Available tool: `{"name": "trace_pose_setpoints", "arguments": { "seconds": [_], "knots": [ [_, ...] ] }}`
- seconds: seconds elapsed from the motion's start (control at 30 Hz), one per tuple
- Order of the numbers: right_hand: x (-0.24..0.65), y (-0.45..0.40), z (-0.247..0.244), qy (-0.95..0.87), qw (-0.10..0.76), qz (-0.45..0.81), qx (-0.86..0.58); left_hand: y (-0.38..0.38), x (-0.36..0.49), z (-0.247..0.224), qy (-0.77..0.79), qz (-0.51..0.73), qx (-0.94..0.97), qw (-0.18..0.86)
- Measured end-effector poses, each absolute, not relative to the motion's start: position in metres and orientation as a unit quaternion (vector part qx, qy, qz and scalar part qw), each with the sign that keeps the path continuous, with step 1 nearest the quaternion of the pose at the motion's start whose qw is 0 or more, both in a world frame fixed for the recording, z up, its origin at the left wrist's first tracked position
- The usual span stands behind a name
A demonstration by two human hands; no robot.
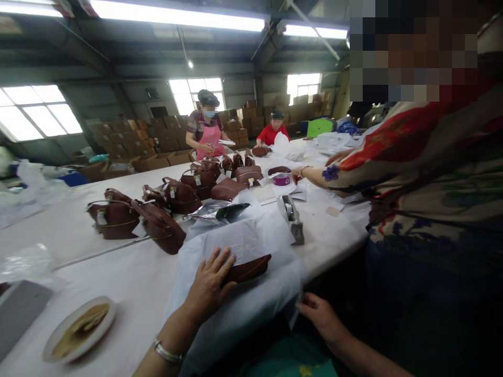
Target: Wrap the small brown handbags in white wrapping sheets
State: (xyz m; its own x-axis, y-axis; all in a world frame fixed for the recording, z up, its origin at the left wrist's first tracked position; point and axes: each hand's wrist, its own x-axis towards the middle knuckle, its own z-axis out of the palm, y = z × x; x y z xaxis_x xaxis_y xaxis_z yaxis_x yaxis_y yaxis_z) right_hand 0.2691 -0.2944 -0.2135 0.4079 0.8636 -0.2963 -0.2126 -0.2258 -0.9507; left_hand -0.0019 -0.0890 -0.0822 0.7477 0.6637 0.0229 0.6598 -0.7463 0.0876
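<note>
A brown leather handbag (251, 268) lies on a large sheet of white tissue paper (275, 283) at the table's near edge. Part of the bag is covered by a white sheet laid over it. My left hand (212, 280), fingers stretched out, rests flat on that covering and on the bag's left end. At the lower right, my right hand (320, 309) pinches the edge of the tissue paper between thumb and fingers, near the table's front edge. Just beyond the bag lies a silvery and dark plastic wrapper (231, 211).
Several brown handbags (118, 220) with white tags stand across the table (129, 283). A tape dispenser (291, 220) and purple tape roll (281, 179) are at right. A round dish (84, 327) sits lower left. One co-worker (424, 173) stands close at right; two others work farther back.
</note>
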Motion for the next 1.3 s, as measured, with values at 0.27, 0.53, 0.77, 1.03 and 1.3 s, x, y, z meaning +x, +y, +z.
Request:
{"name": "trace_pose_setpoints", "arguments": {
  "seconds": [0.27,0.53,0.77,1.03,1.3],
  "knots": [
    [0.260,-0.310,-0.171,-0.197,0.581,0.608,-0.504,-0.090,-0.002,-0.083,0.348,0.036,0.936,0.038],
    [0.244,-0.293,-0.144,-0.216,0.492,0.744,-0.397,-0.095,0.000,-0.076,0.349,0.044,0.934,0.060],
    [0.260,-0.231,-0.095,-0.283,0.541,0.707,-0.357,-0.099,0.000,-0.069,0.359,0.034,0.928,0.091],
    [0.232,-0.173,-0.082,-0.388,0.606,0.598,-0.354,-0.075,0.009,-0.056,0.352,-0.069,0.925,0.123],
    [0.225,-0.174,-0.098,-0.755,0.373,0.130,-0.523,-0.062,-0.003,-0.038,0.223,0.028,0.962,0.158]
  ]
}}
